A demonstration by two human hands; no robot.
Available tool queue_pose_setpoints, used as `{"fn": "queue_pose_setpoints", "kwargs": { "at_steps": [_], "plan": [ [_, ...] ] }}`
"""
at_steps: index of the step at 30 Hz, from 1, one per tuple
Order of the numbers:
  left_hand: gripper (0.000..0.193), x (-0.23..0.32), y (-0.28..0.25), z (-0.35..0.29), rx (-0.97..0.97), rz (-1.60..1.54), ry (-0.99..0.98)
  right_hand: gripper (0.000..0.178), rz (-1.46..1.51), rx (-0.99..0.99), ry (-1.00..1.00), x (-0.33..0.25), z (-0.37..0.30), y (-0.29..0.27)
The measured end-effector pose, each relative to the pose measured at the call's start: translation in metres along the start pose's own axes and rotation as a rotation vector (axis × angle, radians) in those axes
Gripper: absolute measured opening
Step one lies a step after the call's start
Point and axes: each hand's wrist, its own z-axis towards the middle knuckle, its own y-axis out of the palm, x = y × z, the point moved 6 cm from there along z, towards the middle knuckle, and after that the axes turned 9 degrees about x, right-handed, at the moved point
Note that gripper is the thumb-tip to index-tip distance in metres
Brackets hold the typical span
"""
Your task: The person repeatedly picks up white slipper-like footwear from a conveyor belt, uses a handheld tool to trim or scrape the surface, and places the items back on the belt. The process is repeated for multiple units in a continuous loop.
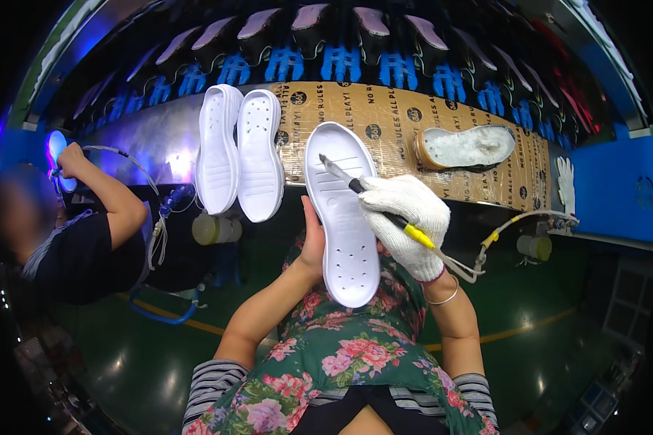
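Observation:
Bare, my left hand point(313, 235) grips a white shoe sole point(339, 217) from its left edge and underside, inner face up; most of its fingers are hidden behind the sole. A white knitted glove covers my right hand point(408, 210), closed around a glue brush point(406, 226) with a dark handle and yellow fitting. Its bristle tip touches or hovers just over the upper part of the sole; I cannot tell which. From the brush's rear end runs a pale hose point(457, 267).
Two more white soles point(260, 163) stand left on the bench. Brown printed cardboard point(341, 105) covers the bench; a tan-soled piece with whitish filling point(468, 147) lies on it. Behind, dark shoe uppers point(308, 32) sit on blue holders. A co-worker's arm point(109, 185) is left; a white glove point(566, 185) lies right.

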Motion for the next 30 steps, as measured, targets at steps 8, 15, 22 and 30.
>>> {"fn": "queue_pose_setpoints", "kwargs": {
  "at_steps": [8,15,22,30],
  "plan": [
    [0.107,-0.002,0.003,0.0,0.129,0.59,0.222,0.036,-0.27,0.065,-0.393,-0.013,0.011,0.014],
    [0.108,0.012,-0.054,0.008,0.061,0.405,0.191,0.035,0.046,-0.121,-0.289,-0.02,-0.008,0.034],
    [0.111,0.021,-0.009,-0.001,0.217,0.64,0.251,0.032,-0.118,0.003,-0.365,-0.012,-0.001,0.03],
    [0.112,0.042,-0.004,0.0,0.163,0.586,0.314,0.033,0.107,-0.033,-0.203,0.003,0.005,0.021]
  ]
}}
